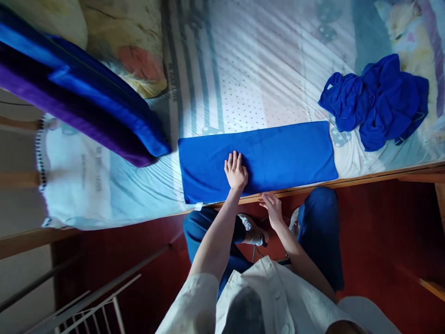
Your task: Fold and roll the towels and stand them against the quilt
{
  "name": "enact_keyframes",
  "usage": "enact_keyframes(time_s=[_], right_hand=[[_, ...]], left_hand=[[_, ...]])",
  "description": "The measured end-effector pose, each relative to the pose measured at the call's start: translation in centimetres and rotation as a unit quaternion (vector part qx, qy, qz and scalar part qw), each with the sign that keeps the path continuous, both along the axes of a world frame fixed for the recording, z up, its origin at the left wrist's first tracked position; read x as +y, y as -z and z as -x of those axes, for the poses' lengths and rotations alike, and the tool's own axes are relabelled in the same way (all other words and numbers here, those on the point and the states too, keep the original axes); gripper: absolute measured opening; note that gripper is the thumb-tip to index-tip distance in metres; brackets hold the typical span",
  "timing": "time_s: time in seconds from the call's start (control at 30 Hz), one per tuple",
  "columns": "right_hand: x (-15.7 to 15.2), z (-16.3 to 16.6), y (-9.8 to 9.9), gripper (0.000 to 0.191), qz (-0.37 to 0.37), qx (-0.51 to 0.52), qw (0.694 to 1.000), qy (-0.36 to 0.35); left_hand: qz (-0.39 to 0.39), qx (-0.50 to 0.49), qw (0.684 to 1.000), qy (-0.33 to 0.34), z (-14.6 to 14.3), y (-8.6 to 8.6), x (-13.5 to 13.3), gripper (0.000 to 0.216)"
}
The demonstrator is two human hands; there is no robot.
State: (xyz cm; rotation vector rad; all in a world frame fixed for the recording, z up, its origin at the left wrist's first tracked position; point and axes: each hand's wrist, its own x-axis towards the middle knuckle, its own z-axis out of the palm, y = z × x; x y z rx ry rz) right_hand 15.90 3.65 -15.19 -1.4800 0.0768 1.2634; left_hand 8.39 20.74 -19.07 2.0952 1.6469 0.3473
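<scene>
A blue towel (288, 153) lies spread as a long, smooth rectangle along the front edge of the bed. A small white tag (199, 206) sticks out at its near left corner. My left hand (236, 172) rests flat on the towel, left of its middle, fingers stretched out. Just off the towel's near edge, beside the wooden bed rail, my right hand (272, 208) hovers with loosely bent fingers and nothing visible in it.
Crumpled blue cloths (378, 99) lie in a heap on the bed at the right. Folded blue and purple cloths (104, 102) are stacked at the left, by a pillow (128, 46). A wooden rail (368, 179) edges the patterned bed sheet (243, 97). A white metal rack (100, 306) stands lower left.
</scene>
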Motion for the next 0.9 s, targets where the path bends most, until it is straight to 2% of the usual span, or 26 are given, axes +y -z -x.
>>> enact_keyframes(time_s=[0.1,0.2,0.3,0.4,0.6,0.73,0.9], right_hand=[[1.4,-0.3,0.2,0.043,0.022,0.028,0.999,0.039],[1.9,0.0,1.0,0.042,0.057,0.060,0.995,0.053],[2.0,0.3,1.7,0.037,0.059,0.085,0.992,0.074],[2.1,0.3,2.0,0.031,0.062,0.115,0.986,0.108],[1.6,0.2,1.8,0.027,0.048,0.179,0.974,0.133],[1.3,0.4,1.5,0.029,0.017,0.205,0.971,0.120],[0.8,0.5,1.0,0.029,0.006,0.211,0.970,0.122]], left_hand=[[0.013,0.031,0.999,0.016,-1.2,-0.9,1.0,0.061],[0.041,0.054,0.993,0.097,-3.2,-1.9,3.1,0.058],[0.074,0.086,0.977,0.179,-5.8,-2.8,5.7,0.057],[0.106,0.133,0.961,0.219,-8.1,-3.6,8.2,0.056],[0.141,0.201,0.942,0.229,-10.6,-4.7,11.5,0.057],[0.118,0.217,0.947,0.207,-11.9,-5.0,12.2,0.054],[0.131,0.228,0.944,0.198,-13.0,-5.2,12.6,0.037]])
